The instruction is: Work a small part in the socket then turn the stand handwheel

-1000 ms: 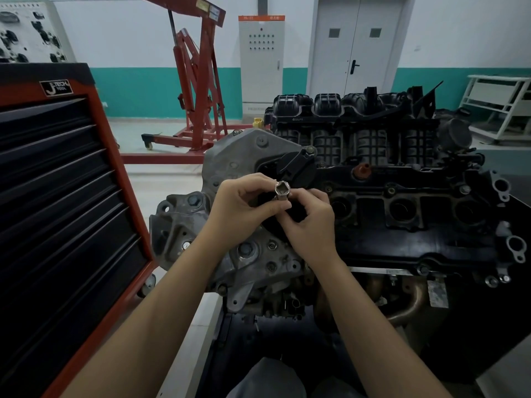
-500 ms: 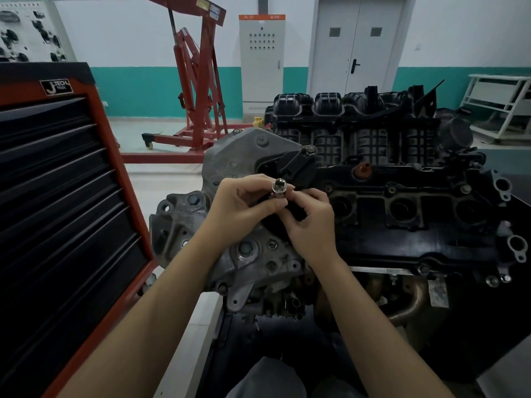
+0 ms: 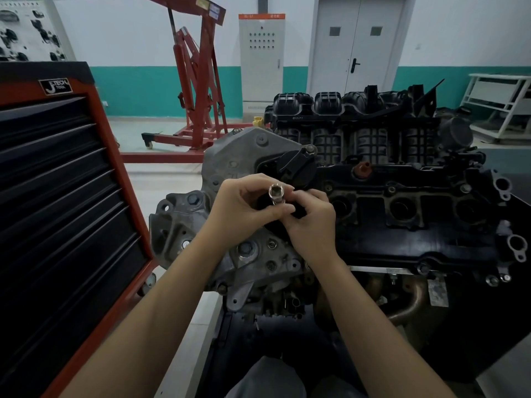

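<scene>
Tilted a little since before, the socket [image 3: 276, 193] stays pinched between left hand [image 3: 244, 208] and right hand [image 3: 311, 222] above the engine [image 3: 402, 225], not yet fitted anywhere.

At my ten o'clock, a small black badge [image 3: 57, 86] on the red tool cabinet [image 3: 115, 156] reads "JTECH TOOL". Lettering on the grey electrical cabinet's orange strip [image 3: 261, 16] and on the engine's intake manifold [image 3: 298, 118] is too small to read.
</scene>
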Tool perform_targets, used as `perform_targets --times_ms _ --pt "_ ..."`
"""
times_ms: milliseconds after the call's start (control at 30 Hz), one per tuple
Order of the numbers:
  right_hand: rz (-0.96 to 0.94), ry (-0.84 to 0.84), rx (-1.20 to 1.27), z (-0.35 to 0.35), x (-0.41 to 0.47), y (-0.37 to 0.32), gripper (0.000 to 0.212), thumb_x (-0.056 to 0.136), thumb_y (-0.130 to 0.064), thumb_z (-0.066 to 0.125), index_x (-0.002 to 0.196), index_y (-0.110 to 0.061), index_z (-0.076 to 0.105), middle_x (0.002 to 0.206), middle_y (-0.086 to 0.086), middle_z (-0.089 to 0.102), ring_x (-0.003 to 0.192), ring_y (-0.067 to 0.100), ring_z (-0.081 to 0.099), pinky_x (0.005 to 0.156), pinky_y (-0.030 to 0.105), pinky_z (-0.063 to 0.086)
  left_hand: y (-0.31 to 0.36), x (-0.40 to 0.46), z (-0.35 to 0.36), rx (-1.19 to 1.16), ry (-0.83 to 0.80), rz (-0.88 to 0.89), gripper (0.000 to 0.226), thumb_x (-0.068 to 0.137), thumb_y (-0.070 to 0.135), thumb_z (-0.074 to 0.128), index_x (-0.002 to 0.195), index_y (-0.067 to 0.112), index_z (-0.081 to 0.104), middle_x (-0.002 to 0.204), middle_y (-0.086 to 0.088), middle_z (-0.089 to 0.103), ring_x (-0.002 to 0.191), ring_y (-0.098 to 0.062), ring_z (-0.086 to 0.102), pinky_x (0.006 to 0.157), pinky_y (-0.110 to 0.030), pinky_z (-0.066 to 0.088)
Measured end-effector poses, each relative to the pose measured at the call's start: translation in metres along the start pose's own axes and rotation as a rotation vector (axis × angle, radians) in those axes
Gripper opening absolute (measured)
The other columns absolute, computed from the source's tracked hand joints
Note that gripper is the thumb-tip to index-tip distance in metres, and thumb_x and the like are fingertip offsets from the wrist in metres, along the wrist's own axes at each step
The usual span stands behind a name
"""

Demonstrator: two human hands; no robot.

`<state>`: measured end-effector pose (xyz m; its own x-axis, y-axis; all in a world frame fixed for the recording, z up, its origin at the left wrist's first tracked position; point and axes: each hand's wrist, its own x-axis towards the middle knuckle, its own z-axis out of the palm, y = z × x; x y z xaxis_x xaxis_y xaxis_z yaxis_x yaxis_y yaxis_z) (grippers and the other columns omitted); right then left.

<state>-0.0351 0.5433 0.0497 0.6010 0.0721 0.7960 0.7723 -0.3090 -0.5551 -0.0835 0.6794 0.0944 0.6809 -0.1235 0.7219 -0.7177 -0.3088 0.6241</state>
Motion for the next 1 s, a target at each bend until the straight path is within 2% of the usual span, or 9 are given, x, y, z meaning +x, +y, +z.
perform_targets --times_ms 100,167,367,467,600,700,800,933,1000 --pt "-0.010 0.015 0.012 -0.0008 0.0011 -0.0037 0.014 0.077 -0.018 0.072 0.086 -0.008 0.073 0.079 -0.002 0.071 0.085 -0.010 0.050 0.082 0.034 0.044 0.0018 -0.0015 0.0034 0.020 0.063 0.018 0.022 0.072 0.005 0.079 0.090 0.016 0.072 0.088 0.000 0.073 0.087 -0.010 0.070 0.086 -0.022 0.053" --pt "-0.054 -0.003 -0.004 -0.0015 0.0019 -0.0049 0.015 0.079 -0.016 0.070 0.091 -0.007 0.072 0.084 0.000 0.072 0.087 -0.016 0.047 0.084 0.038 0.046 0.0013 -0.0015 0.0031 -0.027 0.048 -0.011 0.023 0.076 0.002 0.076 0.095 0.014 0.072 0.091 0.000 0.073 0.090 -0.012 0.071 0.086 -0.025 0.054" --pt "0.020 -0.041 0.054 -0.0021 -0.0009 -0.0012 0.026 0.082 -0.013 0.071 0.107 -0.009 0.072 0.088 0.006 0.072 0.090 0.021 0.063 0.080 0.043 0.052 0.0018 -0.0026 -0.0003 -0.105 0.021 -0.035 0.027 0.081 -0.008 0.068 0.107 -0.002 0.068 0.097 -0.011 0.073 0.096 -0.019 0.071 0.087 -0.027 0.054" --pt "0.042 -0.010 0.082 -0.0009 -0.0014 -0.0033 0.026 0.079 -0.017 0.074 0.104 -0.009 0.073 0.093 0.001 0.073 0.093 0.018 0.065 0.083 0.043 0.053 0.0009 -0.0035 0.0021 -0.095 0.059 -0.034 0.022 0.076 -0.009 0.073 0.099 -0.008 0.070 0.095 -0.016 0.073 0.093 -0.023 0.072 0.086 -0.029 0.054" --pt "-0.029 -0.028 0.050 -0.0009 0.0007 -0.0044 0.023 0.081 -0.017 0.073 0.103 -0.011 0.073 0.097 -0.010 0.069 0.096 0.000 0.059 0.088 0.037 0.051 0.0012 -0.0046 0.0035 -0.135 0.102 -0.031 0.033 0.079 -0.012 0.068 0.110 -0.001 0.066 0.096 -0.001 0.075 0.095 -0.015 0.072 0.085 -0.024 0.054" --pt "-0.084 -0.063 -0.009 -0.0010 0.0011 -0.0011 0.020 0.085 -0.015 0.065 0.098 -0.004 0.073 0.095 0.005 0.073 0.096 0.016 0.064 0.085 0.045 0.051 0.0015 -0.0036 0.0027 -0.150 0.060 -0.033 0.035 0.081 -0.013 0.065 0.113 0.001 0.065 0.098 -0.001 0.075 0.099 -0.017 0.071 0.087 -0.026 0.054" --pt "-0.002 -0.028 0.032 -0.0012 0.0001 -0.0004 0.019 0.081 -0.014 0.069 0.097 -0.006 0.074 0.090 0.005 0.073 0.091 0.022 0.064 0.080 0.043 0.053 0.0001 -0.0025 0.0023 -0.099 0.058 0.000 0.026 0.079 -0.011 0.070 0.104 -0.005 0.069 0.098 -0.014 0.073 0.095 -0.021 0.072 0.085 -0.027 0.055" --pt "0.039 -0.002 0.057 0.0000 0.0009 -0.0048 0.024 0.078 -0.014 0.076 0.102 -0.011 0.074 0.089 -0.013 0.066 0.091 0.008 0.059 0.083 0.034 0.051 0.0005 -0.0036 0.0041 -0.125 0.117 -0.027 0.033 0.075 -0.009 0.072 0.107 -0.003 0.067 0.095 -0.006 0.073 0.089 -0.012 0.072 0.082 -0.022 0.054" --pt "-0.010 -0.029 0.032 -0.0001 0.0012 -0.0050 0.025 0.080 -0.017 0.072 0.103 -0.009 0.072 0.093 -0.010 0.069 0.092 0.002 0.056 0.086 0.034 0.049 0.0002 -0.0042 0.0044 -0.131 0.112 -0.033 0.037 0.078 -0.011 0.069 0.114 -0.004 0.063 0.096 -0.002 0.073 0.092 -0.008 0.071 0.083 -0.019 0.053"
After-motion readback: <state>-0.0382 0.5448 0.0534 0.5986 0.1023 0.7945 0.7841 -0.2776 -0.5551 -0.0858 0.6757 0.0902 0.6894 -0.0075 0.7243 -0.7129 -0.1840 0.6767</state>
